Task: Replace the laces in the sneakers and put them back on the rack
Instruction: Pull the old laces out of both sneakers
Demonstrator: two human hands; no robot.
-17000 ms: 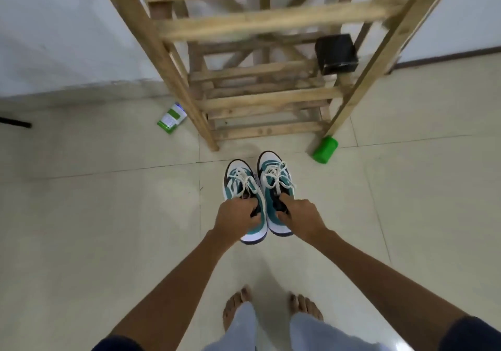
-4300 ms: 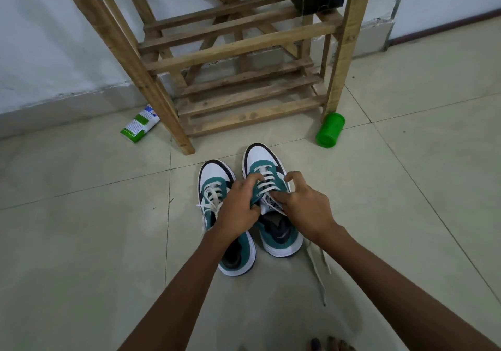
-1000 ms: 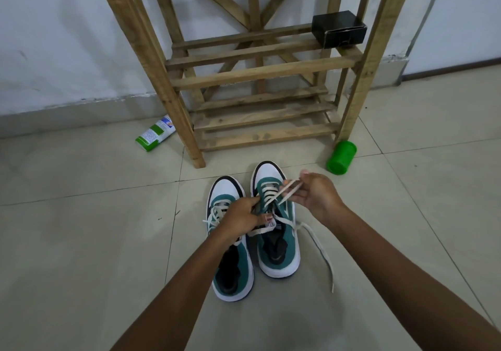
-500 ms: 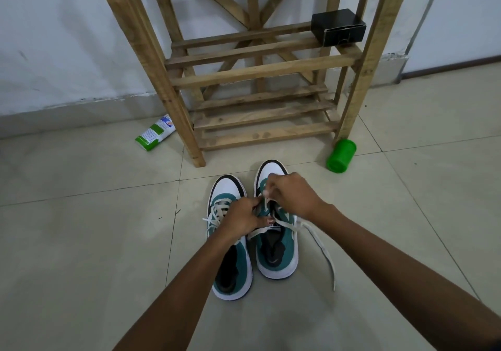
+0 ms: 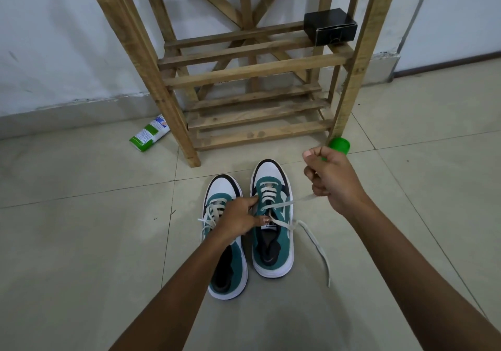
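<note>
Two teal-and-white sneakers stand side by side on the tiled floor, toes toward the wooden rack [image 5: 252,74]. My left hand [image 5: 238,219] pinches the tongue area of the right sneaker [image 5: 273,242], partly covering the left sneaker [image 5: 225,266]. My right hand [image 5: 329,178] is raised to the right of the shoe, fingers closed on a cream lace [image 5: 287,204] drawn taut out of the eyelets. The lace's other end [image 5: 317,247] trails loose across the floor to the right. The left sneaker keeps its laces in.
A black box [image 5: 329,25] sits on the rack's middle shelf at the right. A green cup [image 5: 339,144] lies by the rack's right leg, partly behind my right hand. A green-and-white carton [image 5: 149,134] lies left of the rack. White wall behind.
My right hand has moved from over the right sneaker's eyelets up and to the right, pulling a length of lace out. My left hand stays on the shoe.
</note>
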